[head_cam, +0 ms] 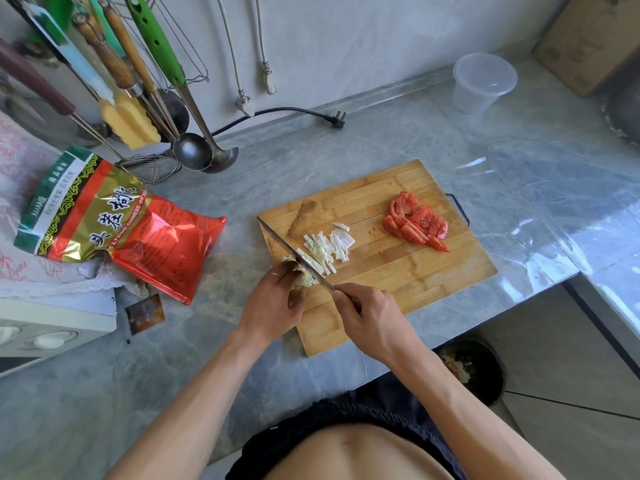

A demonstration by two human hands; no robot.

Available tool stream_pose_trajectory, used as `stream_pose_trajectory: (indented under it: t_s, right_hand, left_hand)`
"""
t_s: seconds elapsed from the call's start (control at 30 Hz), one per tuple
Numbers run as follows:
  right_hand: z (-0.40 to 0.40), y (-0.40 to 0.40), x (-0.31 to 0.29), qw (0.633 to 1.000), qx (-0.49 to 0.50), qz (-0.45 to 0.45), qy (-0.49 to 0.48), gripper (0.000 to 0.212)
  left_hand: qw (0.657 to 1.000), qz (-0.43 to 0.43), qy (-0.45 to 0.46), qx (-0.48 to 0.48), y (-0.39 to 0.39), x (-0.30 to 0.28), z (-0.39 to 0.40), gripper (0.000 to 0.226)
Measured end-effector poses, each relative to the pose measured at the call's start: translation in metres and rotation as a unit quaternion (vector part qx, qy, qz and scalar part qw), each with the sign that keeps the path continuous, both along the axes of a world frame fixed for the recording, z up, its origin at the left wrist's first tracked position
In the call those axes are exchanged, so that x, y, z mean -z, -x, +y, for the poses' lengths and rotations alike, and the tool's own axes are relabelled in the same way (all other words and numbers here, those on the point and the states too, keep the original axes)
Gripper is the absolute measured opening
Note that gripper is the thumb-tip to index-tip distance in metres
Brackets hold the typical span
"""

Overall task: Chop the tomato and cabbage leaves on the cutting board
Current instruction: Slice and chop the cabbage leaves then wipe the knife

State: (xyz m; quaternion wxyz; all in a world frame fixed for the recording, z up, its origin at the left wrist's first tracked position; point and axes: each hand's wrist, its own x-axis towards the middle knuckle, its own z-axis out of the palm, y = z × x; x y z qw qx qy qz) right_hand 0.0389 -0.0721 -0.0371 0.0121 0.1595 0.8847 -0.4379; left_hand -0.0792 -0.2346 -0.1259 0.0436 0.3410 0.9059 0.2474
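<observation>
A wooden cutting board (388, 271) lies on the grey counter. Red tomato pieces (417, 221) are heaped near its far right end. Pale cabbage strips (327, 249) lie cut near the board's left side. My left hand (273, 306) presses down a bunch of uncut cabbage leaves (304, 280) at the board's left edge. My right hand (370, 320) grips the handle of a long knife (294, 252), whose blade lies across the leaves right beside my left fingertips.
A red and gold snack bag (114, 230) lies left of the board, with a small dark sachet (144, 313) below it. Ladles and utensils (194, 147) hang at the back left. A clear plastic container (483, 81) stands at the back right. A bin (474, 368) sits below the counter edge.
</observation>
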Motion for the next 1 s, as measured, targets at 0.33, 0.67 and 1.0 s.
stream_pose_trajectory:
  t_s: [0.33, 0.67, 1.0]
  right_hand:
    - [0.000, 0.000, 0.009, 1.000, -0.011, -0.004, -0.022, 0.031]
    - [-0.020, 0.008, 0.018, 0.997, -0.006, -0.003, -0.071, 0.027]
    - [0.000, 0.003, 0.003, 0.999, 0.022, 0.021, 0.023, 0.033]
  left_hand:
    - [0.999, -0.029, -0.017, -0.025, -0.002, -0.001, 0.003, 0.040]
    - [0.999, -0.028, -0.012, -0.033, -0.005, 0.002, 0.004, 0.036]
    - [0.998, 0.054, 0.013, 0.020, -0.008, 0.010, -0.009, 0.045]
